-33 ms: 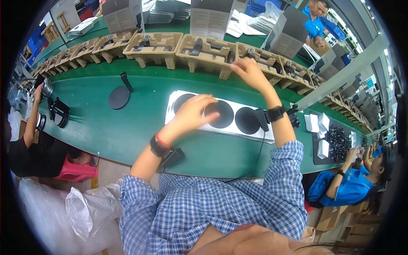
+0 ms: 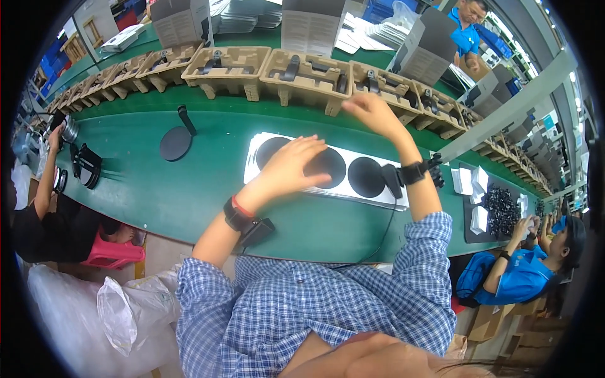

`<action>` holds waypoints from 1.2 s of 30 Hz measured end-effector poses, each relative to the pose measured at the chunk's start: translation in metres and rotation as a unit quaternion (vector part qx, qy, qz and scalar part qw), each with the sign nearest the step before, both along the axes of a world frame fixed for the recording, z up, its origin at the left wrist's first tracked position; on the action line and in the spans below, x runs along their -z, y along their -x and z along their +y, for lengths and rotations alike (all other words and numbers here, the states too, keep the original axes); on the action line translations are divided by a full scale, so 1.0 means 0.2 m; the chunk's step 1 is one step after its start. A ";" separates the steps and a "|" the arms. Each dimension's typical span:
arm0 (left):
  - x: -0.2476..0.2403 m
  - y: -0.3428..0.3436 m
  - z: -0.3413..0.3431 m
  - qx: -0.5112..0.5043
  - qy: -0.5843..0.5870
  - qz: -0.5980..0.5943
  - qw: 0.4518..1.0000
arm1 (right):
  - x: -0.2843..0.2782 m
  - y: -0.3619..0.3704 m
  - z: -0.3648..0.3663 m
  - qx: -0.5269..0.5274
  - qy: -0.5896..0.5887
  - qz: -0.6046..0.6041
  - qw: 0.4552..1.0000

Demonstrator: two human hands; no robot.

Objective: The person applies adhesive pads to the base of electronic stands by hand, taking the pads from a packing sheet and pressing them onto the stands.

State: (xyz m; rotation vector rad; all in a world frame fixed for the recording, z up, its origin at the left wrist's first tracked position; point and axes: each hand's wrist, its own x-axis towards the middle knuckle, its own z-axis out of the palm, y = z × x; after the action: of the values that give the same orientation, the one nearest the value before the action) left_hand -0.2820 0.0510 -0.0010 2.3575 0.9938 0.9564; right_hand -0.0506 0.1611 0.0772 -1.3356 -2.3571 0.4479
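Observation:
A stack of white sheets [image 2: 255,169] with round black discs lies on the green table in front of me. My left hand [image 2: 291,165] is over its left half with the fingers apart and nothing visible in it. One disc [image 2: 366,177] shows whole at the right end; the hand partly covers the other two. My right hand [image 2: 376,114] is raised just in front of a brown moulded tray [image 2: 391,97] holding black parts. Its fingers are loosely bent and slightly blurred, with nothing visible between them. Both my wrists wear black straps with small devices.
A row of brown moulded trays [image 2: 227,80] lines the far edge, with grey boxes [image 2: 313,25] behind. Left on the table stands a round black base with an upright arm [image 2: 176,143]. At right, a dark mat [image 2: 477,234] holds small black parts. Co-workers sit on both sides.
My right hand has drawn back slightly from the trays, down and to the right. My left hand's fingers have lifted a little and shifted slightly right over the sheets.

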 end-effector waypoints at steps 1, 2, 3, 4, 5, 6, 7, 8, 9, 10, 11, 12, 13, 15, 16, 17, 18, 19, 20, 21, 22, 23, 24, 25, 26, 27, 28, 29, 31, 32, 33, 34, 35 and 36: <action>0.00 -0.02 0.00 0.019 -0.048 0.052 0.997 | -0.04 0.00 -0.10 -0.006 0.095 0.007 0.995; 0.02 -0.06 0.00 0.043 -0.031 0.100 0.994 | 0.02 -0.09 -0.14 -0.086 0.005 -0.037 0.996; 0.06 -0.07 0.01 0.048 -0.030 0.117 0.992 | 0.05 -0.11 -0.19 -0.092 0.032 -0.108 0.989; 0.10 -0.09 0.00 0.051 -0.029 0.133 0.989 | 0.12 -0.15 -0.25 -0.104 0.017 -0.108 0.989; 0.11 -0.09 0.00 0.041 -0.060 0.163 0.984 | 0.17 -0.16 -0.31 -0.092 0.036 -0.105 0.990; 0.12 -0.09 -0.01 0.042 -0.062 0.163 0.984 | 0.20 -0.15 -0.36 -0.082 0.043 -0.081 0.992; 0.12 -0.09 -0.02 0.031 -0.069 0.165 0.983 | 0.22 -0.15 -0.40 -0.056 0.020 -0.057 0.997; 0.13 -0.09 -0.03 0.020 -0.074 0.167 0.983 | 0.23 -0.15 -0.41 -0.055 0.020 -0.056 0.997; 0.13 -0.09 -0.03 0.020 -0.073 0.168 0.983 | 0.24 -0.14 -0.41 -0.062 -0.010 -0.063 0.996; 0.13 -0.09 -0.04 0.018 -0.076 0.164 0.983 | 0.24 -0.14 -0.42 -0.070 -0.040 -0.069 0.994; 0.13 -0.09 -0.04 0.015 -0.079 0.159 0.984 | 0.24 -0.13 -0.41 -0.073 -0.039 -0.068 0.994; 0.13 -0.08 -0.04 0.012 -0.078 0.160 0.984 | 0.24 -0.11 -0.40 -0.081 -0.016 -0.088 0.993; 0.13 -0.09 -0.05 0.012 -0.074 0.161 0.984 | 0.23 -0.10 -0.39 -0.089 0.009 -0.107 0.990; 0.13 -0.07 -0.06 0.008 -0.074 0.161 0.984 | 0.17 -0.09 -0.38 -0.136 0.020 -0.101 0.985; 0.13 -0.07 -0.05 0.009 -0.078 0.158 0.984 | 0.13 -0.12 -0.38 -0.154 0.024 -0.116 0.981; 0.14 -0.07 -0.05 0.007 -0.083 0.160 0.984 | 0.10 -0.14 -0.38 -0.154 0.022 -0.116 0.981; 0.14 -0.06 -0.05 0.004 -0.084 0.159 0.984 | 0.08 -0.14 -0.40 -0.154 0.019 -0.115 0.981; 0.15 -0.05 -0.05 0.002 -0.085 0.159 0.984 | 0.07 -0.13 -0.41 -0.146 0.023 -0.122 0.981; 0.14 -0.06 -0.04 0.008 -0.088 0.161 0.983 | 0.08 -0.14 -0.42 -0.137 0.010 -0.117 0.984; 0.15 -0.05 -0.04 0.002 -0.086 0.159 0.983 | 0.09 -0.14 -0.43 -0.127 -0.004 -0.112 0.986; 0.15 -0.05 -0.04 0.003 -0.087 0.158 0.984 | 0.10 -0.13 -0.43 -0.112 -0.001 -0.105 0.988; 0.16 -0.05 -0.04 0.006 -0.087 0.156 0.984 | 0.09 -0.13 -0.43 -0.114 0.000 -0.107 0.988; 0.16 -0.05 -0.04 0.004 -0.086 0.154 0.984 | 0.08 -0.12 -0.43 -0.121 0.014 -0.096 0.988; 0.16 -0.05 -0.04 0.007 -0.086 0.158 0.984 | 0.06 -0.11 -0.44 -0.126 0.028 -0.084 0.988; 0.16 -0.04 -0.04 0.006 -0.085 0.165 0.983 | 0.02 -0.12 -0.44 -0.122 -0.001 -0.083 0.989; 0.16 -0.04 -0.04 0.004 -0.083 0.161 0.983 | -0.02 -0.15 -0.44 -0.122 -0.030 -0.080 0.989; 0.17 -0.04 -0.04 0.003 -0.080 0.158 0.984 | -0.10 -0.19 -0.44 -0.153 -0.093 -0.082 0.981; 0.20 -0.04 -0.04 -0.007 -0.105 0.176 0.979 | -0.20 -0.20 -0.43 -0.176 -0.148 -0.045 0.972; 0.16 -0.01 -0.07 -0.015 -0.117 0.212 0.970 | -0.42 -0.17 -0.47 -0.141 -0.190 0.015 0.972; 0.14 0.00 -0.08 -0.010 -0.133 0.245 0.960 | -0.53 -0.15 -0.47 -0.150 -0.207 0.035 0.966; 0.15 0.01 -0.07 0.004 -0.142 0.219 0.965 | -0.59 -0.12 -0.49 -0.116 -0.223 0.112 0.961; 0.16 0.04 -0.06 0.000 -0.143 0.219 0.965 | -0.62 -0.10 -0.47 -0.117 -0.236 0.182 0.947; 0.15 0.06 -0.06 0.022 -0.139 0.164 0.976 | -0.64 -0.08 -0.45 -0.108 -0.232 0.230 0.939; 0.13 0.09 -0.05 0.042 -0.135 0.108 0.984 | -0.64 -0.05 -0.45 -0.105 -0.223 0.241 0.938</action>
State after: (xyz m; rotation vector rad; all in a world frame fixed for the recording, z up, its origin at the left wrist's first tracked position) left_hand -0.3003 0.0409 -0.0279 2.7537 0.8781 0.8623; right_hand -0.0404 0.0706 0.2051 -0.6758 -2.0228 0.2389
